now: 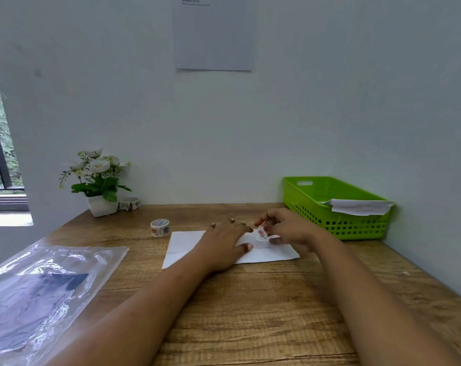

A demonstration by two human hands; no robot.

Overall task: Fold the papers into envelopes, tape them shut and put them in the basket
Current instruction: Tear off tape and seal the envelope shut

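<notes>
Left hand [225,243] lay flat, fingers straight, pinning the folded envelope [187,244] under its palm. Right hand [285,228] pinched a strip of patterned tape [262,235] just off the left fingertips. Thin, light paper: I'd judge it slid and creased easily, best held flat near the flap. Wooden table [250,313] lay beneath, green basket [337,223] beyond the right knuckles, pale wall behind.

Envelope [182,247] at mid table [250,313], tape roll [159,227] just behind its left corner; plastic bag [39,286] front left. Back left: plant pot [101,206] w/ 2nd tape roll [130,203] beside it on the right. Basket [329,223] back right, folded papers [358,207] in it.
</notes>
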